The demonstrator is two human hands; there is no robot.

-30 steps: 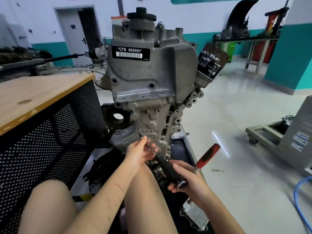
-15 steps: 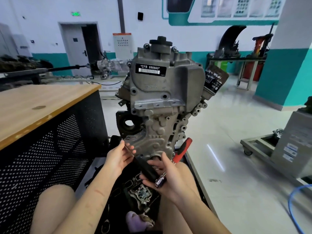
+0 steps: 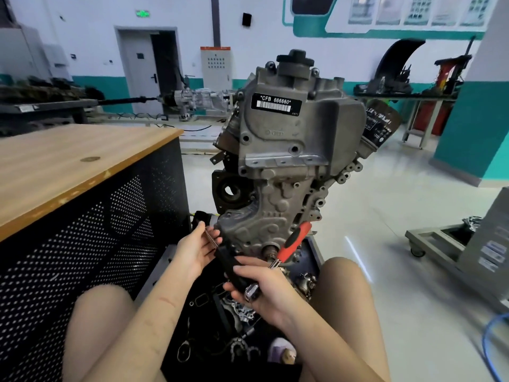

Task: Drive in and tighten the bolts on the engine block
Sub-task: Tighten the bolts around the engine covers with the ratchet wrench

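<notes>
A grey cast engine block (image 3: 289,161) stands upright in front of me, with a black label reading CFB 666660 near its top. My right hand (image 3: 264,293) grips the black handle of a driver tool (image 3: 234,268) whose thin shaft runs up and left to the block's lower left edge. The same hand also holds a red-and-black handled tool (image 3: 296,241) that sticks up to the right. My left hand (image 3: 197,249) pinches the thin shaft (image 3: 211,239) close to the block. The bolt at the tip is hidden.
A wooden-topped bench (image 3: 82,166) with a black perforated side stands close on my left. A black tray (image 3: 234,340) of loose parts and gaskets lies between my knees. An oil filter (image 3: 381,125) juts from the block's right. A wheeled metal frame (image 3: 440,241) and a blue hose (image 3: 493,346) lie right.
My view has tilted up and pulled back, so the block sits lower in frame. Both hands and the tools stayed at the block's lower edge, the red handle swinging closer to the block.
</notes>
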